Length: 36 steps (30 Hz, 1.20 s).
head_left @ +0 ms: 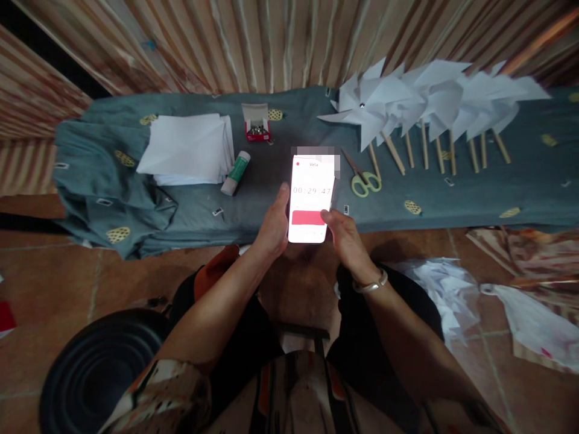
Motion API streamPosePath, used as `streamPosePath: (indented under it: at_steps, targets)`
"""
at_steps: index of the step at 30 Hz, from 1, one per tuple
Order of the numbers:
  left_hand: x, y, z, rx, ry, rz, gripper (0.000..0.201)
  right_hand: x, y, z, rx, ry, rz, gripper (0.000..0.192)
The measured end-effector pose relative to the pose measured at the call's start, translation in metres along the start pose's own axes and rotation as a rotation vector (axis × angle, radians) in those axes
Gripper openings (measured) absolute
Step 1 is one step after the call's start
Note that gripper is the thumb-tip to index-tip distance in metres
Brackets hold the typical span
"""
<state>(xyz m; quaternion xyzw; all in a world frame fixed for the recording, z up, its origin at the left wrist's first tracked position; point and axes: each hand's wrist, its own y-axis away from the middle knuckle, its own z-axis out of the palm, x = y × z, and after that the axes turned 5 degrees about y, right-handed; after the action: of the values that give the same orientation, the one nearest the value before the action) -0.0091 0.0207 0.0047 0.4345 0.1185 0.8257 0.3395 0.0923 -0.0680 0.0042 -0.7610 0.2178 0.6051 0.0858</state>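
A bright phone [312, 199] sits upright between both hands, its screen showing a timer and a red bar. My left hand [272, 226] grips its left edge with the thumb along the side. My right hand [346, 235], with a silver bangle at the wrist, holds the lower right corner, thumb on the red bar. Beyond the phone lies a grey-green cloth [190, 193] bearing a stack of white paper [187, 147], a glue stick [236, 172], a small red box of pins [257, 126], green-handled scissors [363, 178] and several white paper pinwheels [429, 102] on wooden sticks.
A black round tub [97, 374] stands at the lower left on the tiled floor. White paper scraps [441, 286] and a plastic bag [534, 325] lie at the right. A striped curtain [271, 42] hangs behind the cloth.
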Motion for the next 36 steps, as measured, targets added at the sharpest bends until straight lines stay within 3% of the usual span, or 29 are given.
streamPosePath:
  at_steps: [12,25,36]
  targets:
    - [0.0031,0.0096,0.0017,-0.021,-0.013,-0.055,0.046,0.0062,0.0033,0.0011,-0.005,-0.02,0.016,0.045]
    - [0.0035,0.0069,-0.0001,-0.031,0.04,-0.021,0.043,0.0058,0.0042,0.0027,-0.12,-0.073,-0.018,0.037]
    - [0.005,0.0085,0.0058,-0.043,0.065,-0.03,0.046,0.0075,0.0026,-0.0015,-0.128,-0.069,-0.038,0.033]
